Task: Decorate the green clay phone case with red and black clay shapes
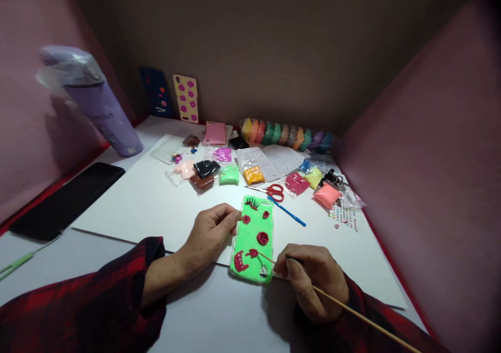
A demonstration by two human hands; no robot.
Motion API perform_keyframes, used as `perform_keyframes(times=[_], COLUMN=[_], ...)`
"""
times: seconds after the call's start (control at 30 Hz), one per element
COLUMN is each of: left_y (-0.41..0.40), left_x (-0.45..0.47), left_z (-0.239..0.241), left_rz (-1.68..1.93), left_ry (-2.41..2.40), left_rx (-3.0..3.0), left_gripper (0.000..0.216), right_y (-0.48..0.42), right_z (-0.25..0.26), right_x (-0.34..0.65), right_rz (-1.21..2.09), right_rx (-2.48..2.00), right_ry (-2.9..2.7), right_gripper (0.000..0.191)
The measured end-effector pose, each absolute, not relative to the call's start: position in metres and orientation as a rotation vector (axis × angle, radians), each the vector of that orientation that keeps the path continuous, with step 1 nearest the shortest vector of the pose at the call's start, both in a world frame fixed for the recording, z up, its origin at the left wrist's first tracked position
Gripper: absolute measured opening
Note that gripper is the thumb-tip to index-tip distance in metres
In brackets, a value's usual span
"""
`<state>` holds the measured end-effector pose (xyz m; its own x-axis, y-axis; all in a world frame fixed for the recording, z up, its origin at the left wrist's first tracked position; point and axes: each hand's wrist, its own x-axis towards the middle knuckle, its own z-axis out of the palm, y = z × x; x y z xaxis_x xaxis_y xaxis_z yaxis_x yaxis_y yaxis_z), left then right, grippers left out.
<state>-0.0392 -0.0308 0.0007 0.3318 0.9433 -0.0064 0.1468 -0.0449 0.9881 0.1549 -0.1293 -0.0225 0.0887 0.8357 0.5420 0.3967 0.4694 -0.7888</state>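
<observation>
A phone case (254, 226) covered in bright green clay, with several dark red clay shapes on it, lies over the front edge of the white board. My left hand (211, 231) grips its left edge between thumb and fingers. In my right hand (313, 280) a thin wooden stick (354, 311) is pinched. The stick's tip touches a small red clay piece (253, 253) on the lower part of the case. Beside that piece sits a larger red clay shape (240, 261) with pale dots. The case's underside is hidden.
Beyond the case lie red-handled scissors (275, 191), a blue pen (287, 211) and several clay packets (229, 174). Gem stickers (344, 217) are at right. A purple bottle (104, 107) and a black phone (66, 199) stand and lie at left. Decorated cases (186, 98) lean on the back wall.
</observation>
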Motion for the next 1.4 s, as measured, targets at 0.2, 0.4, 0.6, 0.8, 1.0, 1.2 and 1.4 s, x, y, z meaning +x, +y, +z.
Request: perform_keyframes(times=[0.2, 0.4, 0.6, 0.8, 1.0, 1.2, 1.4], left_y=[-0.031, -0.03, -0.031, -0.031, -0.031, -0.029, -0.031], left_x=[-0.039, -0.038, -0.038, -0.037, -0.038, -0.038, -0.038], left_z=[0.001, 0.001, 0.001, 0.003, 0.003, 0.002, 0.002], left_rz=[0.893, 0.894, 0.895, 0.891, 0.896, 0.895, 0.917], left_ry=[1.061, 1.054, 1.056, 1.062, 1.058, 1.056, 1.046], left_rx=[1.479, 1.472, 1.485, 1.483, 1.49, 1.48, 1.395], left_gripper=[0.027, 0.026, 0.027, 0.027, 0.028, 0.026, 0.013], right_y=[-0.129, -0.13, -0.129, -0.129, -0.128, -0.127, -0.125], right_z=[-0.023, -0.024, -0.023, -0.022, -0.021, -0.019, -0.013], right_x=[0.154, 0.154, 0.154, 0.154, 0.154, 0.153, 0.149], right_rz=[0.465, 0.479, 0.485, 0.474, 0.489, 0.5, 0.537], right_rx=[-1.112, -1.112, -1.093, -1.082, -1.024, -0.994, -0.917], right_ry=[-1.499, -1.491, -1.495, -1.5, -1.484, -1.462, -1.46], right_gripper=[0.01, 0.011, 0.01, 0.01, 0.009, 0.01, 0.016])
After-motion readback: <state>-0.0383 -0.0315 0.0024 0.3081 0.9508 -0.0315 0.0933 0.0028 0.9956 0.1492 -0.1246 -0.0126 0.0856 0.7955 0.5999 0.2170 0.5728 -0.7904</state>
